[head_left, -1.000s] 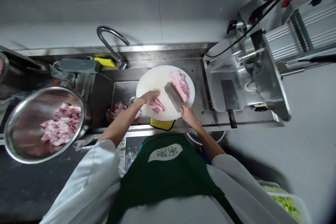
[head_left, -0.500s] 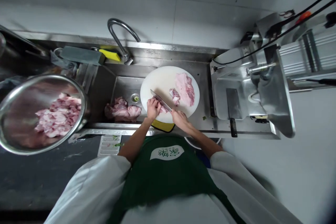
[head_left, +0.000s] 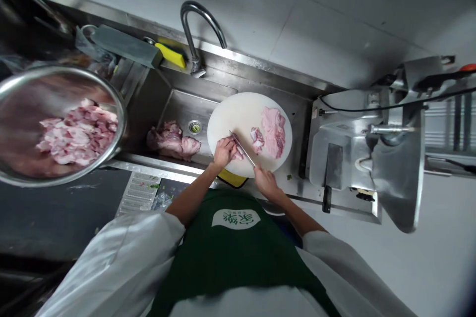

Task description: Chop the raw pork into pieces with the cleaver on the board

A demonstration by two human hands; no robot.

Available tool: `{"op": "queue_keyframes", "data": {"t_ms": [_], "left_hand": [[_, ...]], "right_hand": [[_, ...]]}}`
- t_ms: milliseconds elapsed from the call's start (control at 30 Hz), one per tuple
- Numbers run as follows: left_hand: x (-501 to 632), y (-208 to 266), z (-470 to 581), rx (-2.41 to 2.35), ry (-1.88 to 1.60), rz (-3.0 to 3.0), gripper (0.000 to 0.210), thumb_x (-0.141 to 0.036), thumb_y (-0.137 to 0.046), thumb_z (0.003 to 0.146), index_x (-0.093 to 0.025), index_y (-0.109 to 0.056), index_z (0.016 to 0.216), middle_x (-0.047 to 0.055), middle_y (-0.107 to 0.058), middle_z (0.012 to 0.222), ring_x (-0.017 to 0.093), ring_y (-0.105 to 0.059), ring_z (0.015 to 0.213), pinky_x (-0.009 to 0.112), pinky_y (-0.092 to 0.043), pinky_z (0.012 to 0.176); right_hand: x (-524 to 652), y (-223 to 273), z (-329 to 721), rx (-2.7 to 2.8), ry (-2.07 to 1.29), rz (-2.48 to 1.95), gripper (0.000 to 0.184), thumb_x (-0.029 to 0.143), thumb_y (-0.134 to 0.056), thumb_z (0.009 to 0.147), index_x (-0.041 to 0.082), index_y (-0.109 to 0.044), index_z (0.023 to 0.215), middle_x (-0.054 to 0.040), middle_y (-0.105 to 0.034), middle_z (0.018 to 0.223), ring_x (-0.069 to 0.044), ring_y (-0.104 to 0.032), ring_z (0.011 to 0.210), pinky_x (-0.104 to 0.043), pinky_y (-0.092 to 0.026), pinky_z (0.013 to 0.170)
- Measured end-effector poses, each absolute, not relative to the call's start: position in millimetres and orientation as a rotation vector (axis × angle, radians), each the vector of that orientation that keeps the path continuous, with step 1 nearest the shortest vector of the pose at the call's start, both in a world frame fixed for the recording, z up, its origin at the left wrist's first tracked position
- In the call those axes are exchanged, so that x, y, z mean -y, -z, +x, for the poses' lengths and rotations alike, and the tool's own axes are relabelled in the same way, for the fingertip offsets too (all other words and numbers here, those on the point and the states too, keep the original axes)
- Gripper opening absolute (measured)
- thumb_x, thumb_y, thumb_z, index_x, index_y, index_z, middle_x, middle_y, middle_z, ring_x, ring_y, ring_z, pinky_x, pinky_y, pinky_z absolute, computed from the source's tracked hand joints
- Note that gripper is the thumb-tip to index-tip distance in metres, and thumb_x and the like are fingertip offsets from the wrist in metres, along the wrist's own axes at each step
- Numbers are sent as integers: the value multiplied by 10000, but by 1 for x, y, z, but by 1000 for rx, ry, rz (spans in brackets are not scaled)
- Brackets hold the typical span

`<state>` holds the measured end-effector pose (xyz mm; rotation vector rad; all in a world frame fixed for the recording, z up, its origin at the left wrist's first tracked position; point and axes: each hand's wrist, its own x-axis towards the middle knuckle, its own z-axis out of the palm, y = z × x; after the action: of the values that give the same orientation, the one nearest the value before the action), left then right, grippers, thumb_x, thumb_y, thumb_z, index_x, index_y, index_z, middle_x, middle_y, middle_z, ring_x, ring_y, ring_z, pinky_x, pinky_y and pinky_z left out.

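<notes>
Holding a small piece of meat [head_left: 238,155] down on the round board [head_left: 225,113], apparently for steadiness: bunched left hand [head_left: 224,152]. Right hand [head_left: 265,181] grips the knife [head_left: 244,150], blade against meat. Yellow cloth [head_left: 232,179] under near edge, perhaps against slipping.

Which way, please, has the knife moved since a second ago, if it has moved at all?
Yes: judged against the cutting board, the knife has moved left, away from the large slab of meat.

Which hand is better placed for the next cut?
Likely the right: the right hand grips the knife, its blade close beside the meat on the board. The left hand is at that meat and holds no blade.
</notes>
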<state>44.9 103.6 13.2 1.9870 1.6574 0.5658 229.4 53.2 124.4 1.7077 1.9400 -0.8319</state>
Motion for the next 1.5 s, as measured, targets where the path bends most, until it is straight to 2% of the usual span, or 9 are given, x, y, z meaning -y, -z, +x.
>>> {"op": "queue_keyframes", "data": {"t_ms": [133,233,400,567,700,867,1133,1333,1500], "left_hand": [[-102,-13,44,-1578,-523,1997,273,-287,-462,1016,-193,-715,981,133,-671,1064,293,-546,1090,457,-418,977],[-100,-10,42,-1581,-550,1973,261,-286,-478,1010,-190,-721,1013,140,-672,1090,302,-545,1106,478,-416,980],[-99,0,41,-1641,-717,1988,196,-275,-533,990,-209,-716,1015,121,-687,1098,296,-556,1095,474,-417,971],[-87,2,29,-1713,-939,1963,149,-337,-644,939,-222,-704,1012,114,-666,1131,294,-558,1121,470,-421,990],[-77,4,22,-1791,-1110,1911,117,-292,-607,952,-216,-692,979,114,-671,1077,284,-577,1074,478,-433,991],[-86,12,33,-1628,-1045,1984,154,-236,-550,967,-212,-701,984,107,-701,1036,275,-593,1107,461,-464,1013],[-89,16,32,-1595,-1037,2012,159,-209,-539,957,-223,-691,914,87,-686,940,256,-614,1016,459,-487,1038],[-87,19,32,-1625,-1012,2068,156,-213,-539,960,-221,-685,906,83,-683,943,249,-616,991,425,-511,948],[-87,23,30,-1613,-1008,2057,173,-223,-524,971,-217,-681,898,92,-681,933,251,-610,969,427,-505,926]], "right_hand": [[-90,-119,202,-2055,810,1701,408,81,-266,1039,76,-516,1362,-229,-714,1211,-284,-687,1135,-338,-480,943],[-106,-113,192,-2105,815,1721,351,155,-299,1070,100,-516,1341,-199,-715,1226,-266,-675,1158,-313,-473,944],[-50,-120,253,-1881,845,1748,338,309,-314,1107,125,-531,1291,-176,-745,1087,-267,-713,1021,-312,-463,848],[-32,-133,291,-1867,802,1724,312,337,-345,1106,145,-554,1235,-152,-750,1026,-260,-710,971,-299,-423,796],[-53,-138,272,-1939,683,1707,354,326,-297,1112,139,-566,1248,-168,-752,1009,-267,-721,956,-317,-433,813],[-68,-136,257,-2030,778,1542,320,310,-353,1105,121,-582,1225,-165,-753,1066,-260,-721,1003,-305,-455,833],[-100,-125,244,-2152,873,1518,254,282,-426,1089,113,-590,1186,-179,-743,1108,-264,-707,1038,-298,-466,837],[-92,-130,263,-2102,951,1484,244,267,-452,1073,115,-618,1166,-170,-752,1036,-267,-713,994,-307,-475,824],[-120,-111,219,-2216,905,1527,286,301,-432,1081,119,-637,1161,-188,-745,1085,-262,-701,1032,-300,-467,847]]}}
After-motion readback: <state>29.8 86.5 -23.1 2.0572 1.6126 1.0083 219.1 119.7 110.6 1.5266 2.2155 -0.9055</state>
